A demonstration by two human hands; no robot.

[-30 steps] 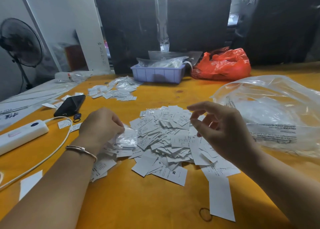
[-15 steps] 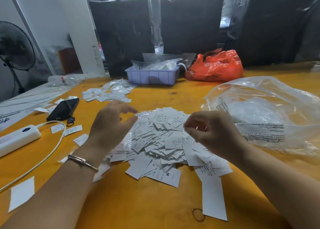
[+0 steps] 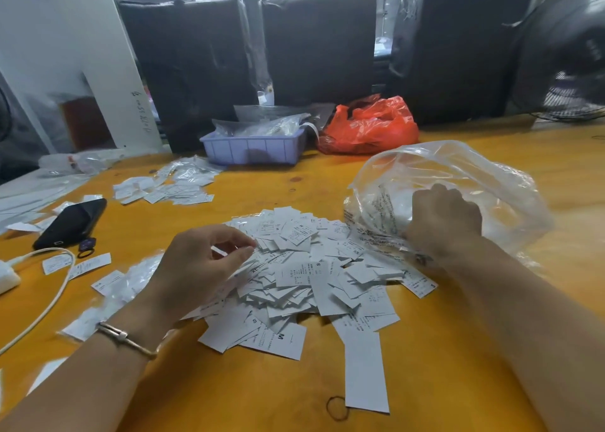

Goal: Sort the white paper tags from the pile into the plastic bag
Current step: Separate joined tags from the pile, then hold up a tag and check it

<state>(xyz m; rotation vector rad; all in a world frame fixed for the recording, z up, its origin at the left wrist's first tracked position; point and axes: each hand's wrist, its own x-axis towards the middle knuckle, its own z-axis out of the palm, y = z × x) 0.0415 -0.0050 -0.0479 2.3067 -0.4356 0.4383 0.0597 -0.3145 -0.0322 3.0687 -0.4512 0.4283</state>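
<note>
On the orange table (image 3: pixel 425 382), most tags (image 3: pixel 304 278) remain piled; few seem bagged. Right hand (image 3: pixel 442 225), curled, grips the bag (image 3: pixel 491 183) at two o'clock; left hand (image 3: pixel 196 268) hovers loosely open, holding nothing.

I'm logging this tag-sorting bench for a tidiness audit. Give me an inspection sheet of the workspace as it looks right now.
Surface: orange table, mostly covered in the middle.
Job's things: pile of white paper tags at centre; clear plastic bag beside it to the right.
Clutter: smaller tag heap, black phone, lavender tray, red bag, rubber band, long paper strip.
Hands: left hand over the pile's left edge, fingers loosely curled, holding nothing visible; right hand curled at the bag's mouth, contents hidden.
Cables: white cable looping at left.
Surroundings: dark covered chairs behind; fan at right.
</note>
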